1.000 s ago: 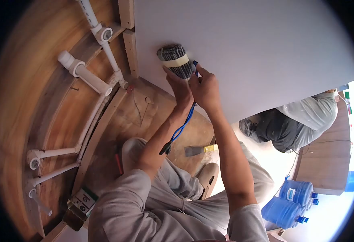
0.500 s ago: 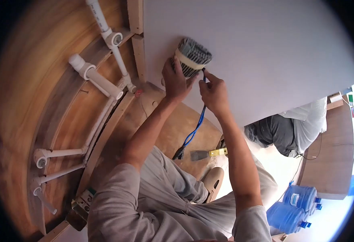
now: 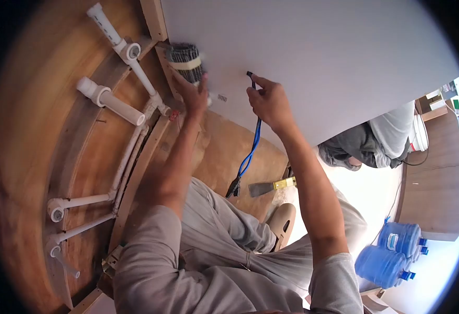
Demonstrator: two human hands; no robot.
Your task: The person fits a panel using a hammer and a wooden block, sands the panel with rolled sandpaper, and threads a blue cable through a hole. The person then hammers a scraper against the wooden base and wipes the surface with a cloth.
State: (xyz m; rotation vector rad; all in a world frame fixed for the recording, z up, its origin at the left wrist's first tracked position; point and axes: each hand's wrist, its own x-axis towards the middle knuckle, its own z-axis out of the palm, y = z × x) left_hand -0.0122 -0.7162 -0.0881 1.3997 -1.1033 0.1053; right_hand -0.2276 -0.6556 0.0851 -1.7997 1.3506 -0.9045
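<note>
My left hand [image 3: 192, 97] is wrapped round the lower end of a dark striped bundle [image 3: 186, 63] with a pale band round it, at the left edge of the grey panel [image 3: 313, 63]. My right hand [image 3: 267, 102] pinches the upper end of a blue twisted cable [image 3: 250, 152] in front of the panel. The cable hangs down to a black end [image 3: 233, 187] above my lap. Bundle and cable are apart. The bundle is slightly blurred.
White pipes [image 3: 117, 107] run along the wooden wall at left. A yellow-handled scraper [image 3: 271, 186] lies on the floor near my shoe [image 3: 282, 222]. Blue water bottles [image 3: 384, 261] stand at right. Another person in grey clothing [image 3: 371, 138] crouches beyond the panel.
My left hand has moved left with the bundle, away from my right hand. The cable's upper end now shows clear of the bundle, still in my right hand. The other person's pose has changed.
</note>
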